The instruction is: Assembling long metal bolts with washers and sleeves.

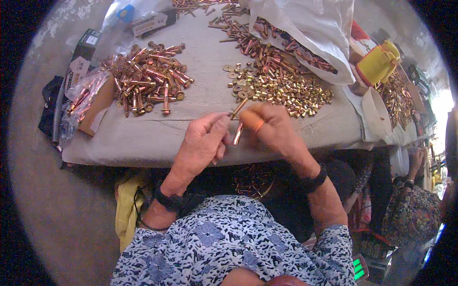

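holding close above the near edge of the counter (157, 138), both hands meet in front of the person's patterned shirt. the left hand (202, 143) is curled nearly closed, thumb and fingers pinched on a copper-coloured bolt (238, 133) that hangs almost upright just to the right of its fingertips. the right hand (269, 131) is also curled in, its fingertips closed on a second bolt (238, 108) whose long axis tilts up and to the right, lying above the first; the two pieces sit between the hands, nearly touching, each hand about equally near. whether a small ring is held against the right fingers i cannot tell.

just beyond the right hand lies a heap of brass nuts and washers (281, 90), the nearest supply to that hand. farther left, well apart from the left hand, is a pile of finished bolts (150, 78), most lying with their lengths pointing every way. behind the nuts a long spill of loose bolts (257, 43) runs up beside a white plastic bag (310, 33). at the far right stands a yellow container (379, 62).
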Demonstrator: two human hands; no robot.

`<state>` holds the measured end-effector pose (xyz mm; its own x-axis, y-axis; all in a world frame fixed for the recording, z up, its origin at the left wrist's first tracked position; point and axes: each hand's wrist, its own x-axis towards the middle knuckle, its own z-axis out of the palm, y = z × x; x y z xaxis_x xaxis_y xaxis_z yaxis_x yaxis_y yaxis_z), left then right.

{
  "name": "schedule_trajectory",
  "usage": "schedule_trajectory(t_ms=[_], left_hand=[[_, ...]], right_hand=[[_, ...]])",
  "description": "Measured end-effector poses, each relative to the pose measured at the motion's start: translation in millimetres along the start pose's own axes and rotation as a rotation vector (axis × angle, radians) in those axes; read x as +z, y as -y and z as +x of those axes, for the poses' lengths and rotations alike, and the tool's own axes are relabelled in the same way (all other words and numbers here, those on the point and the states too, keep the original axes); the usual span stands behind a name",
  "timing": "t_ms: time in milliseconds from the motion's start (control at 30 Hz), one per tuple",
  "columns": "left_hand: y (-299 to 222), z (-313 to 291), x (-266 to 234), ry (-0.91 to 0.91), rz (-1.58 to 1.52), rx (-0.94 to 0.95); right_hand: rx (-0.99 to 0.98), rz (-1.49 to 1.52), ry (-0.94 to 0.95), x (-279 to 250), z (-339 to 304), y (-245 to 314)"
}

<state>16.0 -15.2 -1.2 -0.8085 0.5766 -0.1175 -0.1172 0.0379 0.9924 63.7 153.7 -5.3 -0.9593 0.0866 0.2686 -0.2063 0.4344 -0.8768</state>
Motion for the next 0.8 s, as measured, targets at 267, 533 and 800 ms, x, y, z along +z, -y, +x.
schedule_trajectory(t_ms=[267, 533, 800], left_hand=[[18.7, 20.5, 15.5, -0.338, 0.489, 0.274], [19.4, 37.3, 25.4, -0.454, 0.420, 0.393], [3.2, 32.0, 24.4, -0.209, 0.042, 0.022]], right_hand=[[-0.077, -0.356, -0.194, 31.8, -2.1, 0.4], [-0.431, -0.781, -0.476, 44.6, 20.6, -28.4], [-0.167, -0.286, -0.461, 26.4, 10.2, -5.7]])
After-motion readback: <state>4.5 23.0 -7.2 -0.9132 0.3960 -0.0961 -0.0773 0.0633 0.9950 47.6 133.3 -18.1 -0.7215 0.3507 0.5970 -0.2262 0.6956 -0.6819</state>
